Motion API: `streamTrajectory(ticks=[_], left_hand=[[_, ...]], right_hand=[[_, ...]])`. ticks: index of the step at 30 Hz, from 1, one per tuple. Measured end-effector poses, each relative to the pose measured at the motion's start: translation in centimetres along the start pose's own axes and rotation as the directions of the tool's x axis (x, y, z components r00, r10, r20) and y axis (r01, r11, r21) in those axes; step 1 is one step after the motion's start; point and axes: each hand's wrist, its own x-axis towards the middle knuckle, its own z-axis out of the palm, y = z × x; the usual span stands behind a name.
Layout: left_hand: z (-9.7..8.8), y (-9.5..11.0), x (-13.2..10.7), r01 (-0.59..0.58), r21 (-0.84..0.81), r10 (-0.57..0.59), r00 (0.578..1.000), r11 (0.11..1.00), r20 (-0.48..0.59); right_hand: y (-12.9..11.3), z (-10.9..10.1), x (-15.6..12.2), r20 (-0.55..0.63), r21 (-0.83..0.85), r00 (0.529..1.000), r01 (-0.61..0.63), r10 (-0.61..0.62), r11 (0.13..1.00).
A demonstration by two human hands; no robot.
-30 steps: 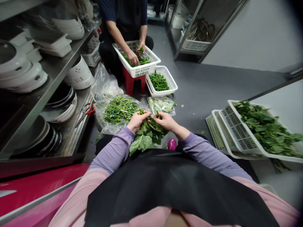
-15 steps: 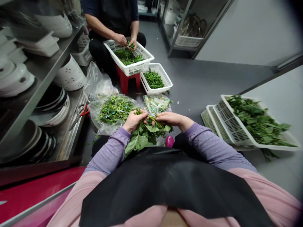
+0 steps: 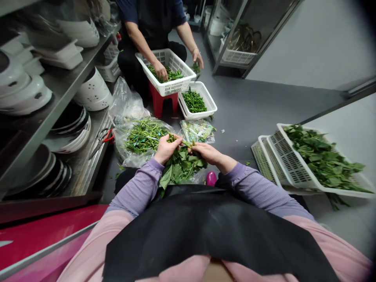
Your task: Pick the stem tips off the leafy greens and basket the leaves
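My left hand (image 3: 167, 149) is closed around the stems of a bunch of leafy greens (image 3: 179, 167). The leaves hang down over my lap, in front of the black apron. Facing it, my right hand (image 3: 208, 153) pinches the stem ends, thumb and fingers together, with a thin green stem stretched between the two hands. Its fingertips are partly hidden. Just beyond my left hand, a clear plastic bag (image 3: 117, 138) lies open around a heap of cut stems (image 3: 143, 135). Past my right hand is a flat clear packet of green stalks (image 3: 197, 131).
A co-worker's hand (image 3: 161, 71) reaches into a white basket (image 3: 188, 80) on a red stool (image 3: 158, 105). Green peppers (image 3: 194, 101) fill a lower basket. Leafy greens heap a basket (image 3: 290, 166) at right. Scissors (image 3: 101, 141) lie on the left shelf, beside stacked dishes (image 3: 73, 135).
My right hand has drawn slightly away from my left, and the stem between them shows more. The co-worker's hands have parted, one into the basket, the other out to its side with some greens.
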Motion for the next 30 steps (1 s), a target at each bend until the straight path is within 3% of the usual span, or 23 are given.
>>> streamTrajectory(ticks=[3, 7, 10, 12, 14, 15, 17, 19, 20, 22, 24, 26, 28, 30], left_hand=[[-0.4, -0.1, 0.0, -0.033, 0.046, 0.034, 0.999, 0.998, -0.019], [-0.3, 0.0, -0.8, -0.177, 0.200, 0.194, 0.979, 0.964, -0.068], [0.4, 0.2, -2.0, -0.299, 0.319, 0.312, 0.950, 0.900, 0.008], [0.7, 0.4, -2.7, -0.319, 0.336, 0.313, 0.947, 0.886, 0.072], [0.6, 0.7, -2.8, -0.288, 0.305, 0.289, 0.956, 0.908, 0.042], [0.3, 0.9, -2.6, -0.259, 0.265, 0.275, 0.961, 0.929, -0.023], [-0.8, 1.1, -1.5, -0.175, 0.139, 0.200, 0.961, 0.975, -0.189], [-2.5, 1.1, 0.3, -0.064, -0.001, 0.060, 0.949, 0.998, -0.310], [-3.4, 0.9, 1.2, -0.009, -0.047, -0.008, 0.937, 0.999, -0.349], [-5.2, 0.2, 2.9, 0.052, -0.047, -0.067, 0.897, 0.998, -0.437], [-6.4, -0.4, 4.0, 0.066, 0.014, -0.050, 0.855, 0.998, -0.516], [-7.0, -0.7, 4.2, 0.084, 0.015, -0.064, 0.850, 0.996, -0.523], [-6.7, -0.5, 3.8, 0.125, -0.103, -0.155, 0.905, 0.987, -0.395], [-5.9, 0.0, 3.0, 0.191, -0.257, -0.229, 0.965, 0.947, -0.126]], right_hand=[[0.1, 0.4, 0.7, 0.027, -0.015, 1.000, -0.006, 0.006, 1.000], [0.1, 1.2, 2.2, -0.125, -0.061, 0.991, 0.044, -0.051, 0.997], [0.1, 2.2, 3.4, -0.248, -0.102, 0.964, 0.078, -0.101, 0.992], [0.0, 2.6, 4.0, -0.328, -0.189, 0.931, 0.103, -0.161, 0.977], [0.1, 2.6, 4.0, -0.341, -0.361, 0.898, 0.148, -0.278, 0.921], [0.1, 2.4, 3.7, -0.281, -0.478, 0.895, 0.183, -0.346, 0.859], [0.5, 1.8, 2.6, -0.041, -0.687, 0.903, 0.286, -0.428, 0.668], [1.0, 1.1, 1.2, 0.206, -0.761, 0.886, 0.412, -0.415, 0.501], [1.2, 0.8, 0.6, 0.258, -0.752, 0.875, 0.449, -0.410, 0.483], [1.7, 0.1, -0.3, 0.183, -0.687, 0.881, 0.432, -0.436, 0.584], [2.0, -0.4, -0.5, -0.033, -0.537, 0.914, 0.324, -0.403, 0.779], [2.2, -0.9, -0.3, -0.222, -0.334, 0.930, 0.210, -0.293, 0.919], [2.1, -1.1, -0.2, -0.311, -0.221, 0.923, 0.162, -0.227, 0.962], [1.2, -1.0, -0.3, -0.327, -0.252, 0.912, 0.170, -0.249, 0.953]])
